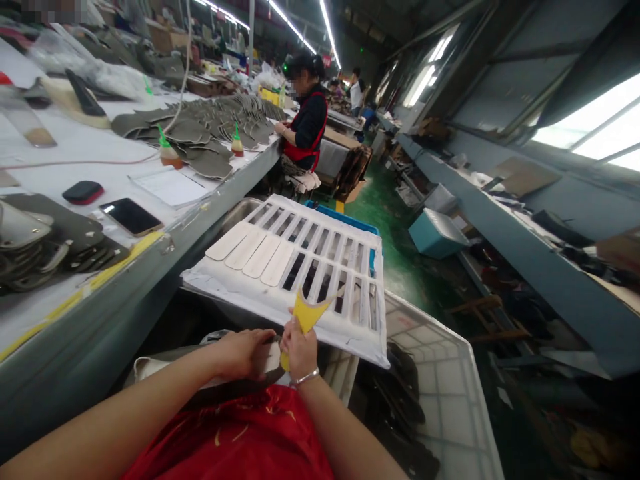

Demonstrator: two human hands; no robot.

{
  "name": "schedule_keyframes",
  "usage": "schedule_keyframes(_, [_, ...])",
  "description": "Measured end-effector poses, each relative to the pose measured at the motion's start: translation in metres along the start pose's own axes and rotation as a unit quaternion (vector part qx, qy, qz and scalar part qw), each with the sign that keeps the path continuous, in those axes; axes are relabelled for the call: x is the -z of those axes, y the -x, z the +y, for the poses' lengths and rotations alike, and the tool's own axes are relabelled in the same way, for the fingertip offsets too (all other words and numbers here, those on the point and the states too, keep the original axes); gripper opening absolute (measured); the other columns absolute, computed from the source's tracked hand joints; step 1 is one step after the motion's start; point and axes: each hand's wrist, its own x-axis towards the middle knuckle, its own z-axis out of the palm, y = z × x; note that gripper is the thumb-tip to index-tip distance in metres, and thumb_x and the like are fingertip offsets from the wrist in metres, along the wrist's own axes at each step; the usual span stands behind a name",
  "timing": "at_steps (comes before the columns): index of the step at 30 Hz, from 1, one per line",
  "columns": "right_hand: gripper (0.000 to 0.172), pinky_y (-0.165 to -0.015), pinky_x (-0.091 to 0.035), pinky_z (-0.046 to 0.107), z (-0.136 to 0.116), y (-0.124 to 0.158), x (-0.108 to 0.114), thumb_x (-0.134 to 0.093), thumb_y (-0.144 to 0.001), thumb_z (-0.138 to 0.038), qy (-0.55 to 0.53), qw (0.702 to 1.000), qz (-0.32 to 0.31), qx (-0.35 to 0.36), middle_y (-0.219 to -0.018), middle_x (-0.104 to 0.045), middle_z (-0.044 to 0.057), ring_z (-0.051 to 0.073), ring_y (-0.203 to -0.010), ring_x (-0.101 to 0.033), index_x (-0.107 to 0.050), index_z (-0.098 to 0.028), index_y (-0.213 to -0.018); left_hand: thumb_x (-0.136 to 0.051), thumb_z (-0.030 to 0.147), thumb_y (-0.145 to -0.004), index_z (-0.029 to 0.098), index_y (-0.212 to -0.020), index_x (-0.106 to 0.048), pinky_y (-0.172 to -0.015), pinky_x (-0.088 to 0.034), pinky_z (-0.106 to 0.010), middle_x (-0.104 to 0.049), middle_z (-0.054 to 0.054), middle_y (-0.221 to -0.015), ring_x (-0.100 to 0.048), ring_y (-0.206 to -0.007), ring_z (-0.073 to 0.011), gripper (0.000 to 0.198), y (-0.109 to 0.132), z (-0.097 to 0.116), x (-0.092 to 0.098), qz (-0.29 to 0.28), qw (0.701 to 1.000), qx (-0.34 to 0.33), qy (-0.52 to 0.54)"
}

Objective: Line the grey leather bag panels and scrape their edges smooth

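Observation:
My right hand [300, 348], with a bracelet at the wrist, is closed round a flat yellow piece [309, 313]. The piece has a notched, fishtail-like upper end and a narrow lower end. Close beside it, my left hand [249, 353] has its fingers bent over a dark grey piece with a whitish patch [271, 358], low above my red apron [240, 440]. Part of that piece is hidden by my hands. Just beyond them lies a white slotted rack [330, 323], with several off-white rounded strips [253, 252] side by side on its left part.
On the left, a long workbench [115, 157] bears a phone [131, 217], green-tipped bottles [169, 150] and stacked grey pieces [200, 130]. A person in a red apron [305, 127] sits farther along. A white crate [445, 373] with dark pieces stands at right.

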Motion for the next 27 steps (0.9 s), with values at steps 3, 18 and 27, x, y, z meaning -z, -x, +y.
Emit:
schedule_keyframes(3, [0.051, -0.035, -0.022, 0.015, -0.006, 0.017, 0.008, -0.065, -0.068, -0.048, -0.053, 0.998, 0.013, 0.013, -0.05, -0.036, -0.011, 0.003, -0.036, -0.024, -0.048, -0.017, -0.104, -0.064, 0.041, -0.06, 0.021, -0.134, -0.035, -0.092, -0.041, -0.036, -0.051, -0.01, -0.13, -0.053, -0.111, -0.0285, 0.082, 0.0, -0.002, 0.0, -0.01, 1.0, -0.001, 0.015])
schedule_keyframes(18, [0.041, -0.032, -0.029, 0.018, -0.007, 0.079, 0.099, -0.055, -0.075, -0.051, 0.224, 0.948, -0.152, -0.165, -0.047, -0.046, -0.005, 0.006, -0.031, -0.037, -0.056, -0.011, -0.084, -0.071, 0.041, -0.057, 0.018, -0.138, -0.025, -0.104, -0.025, -0.049, -0.03, -0.012, -0.144, -0.032, -0.128, -0.0305, 0.096, 0.018, 0.008, -0.02, 0.069, 0.994, -0.027, -0.078])
schedule_keyframes(27, [0.025, -0.084, -0.041, 0.031, -0.021, 0.054, 0.035, -0.052, -0.073, -0.012, 0.456, 0.827, -0.283, 0.164, -0.094, -0.058, 0.003, 0.017, -0.088, -0.054, -0.057, -0.019, -0.097, -0.06, 0.027, -0.077, 0.023, -0.119, -0.049, -0.107, -0.026, -0.043, -0.052, -0.007, -0.127, -0.042, -0.121, -0.0232, 0.044, 0.045, -0.005, -0.06, 0.263, 0.962, -0.069, -0.014])
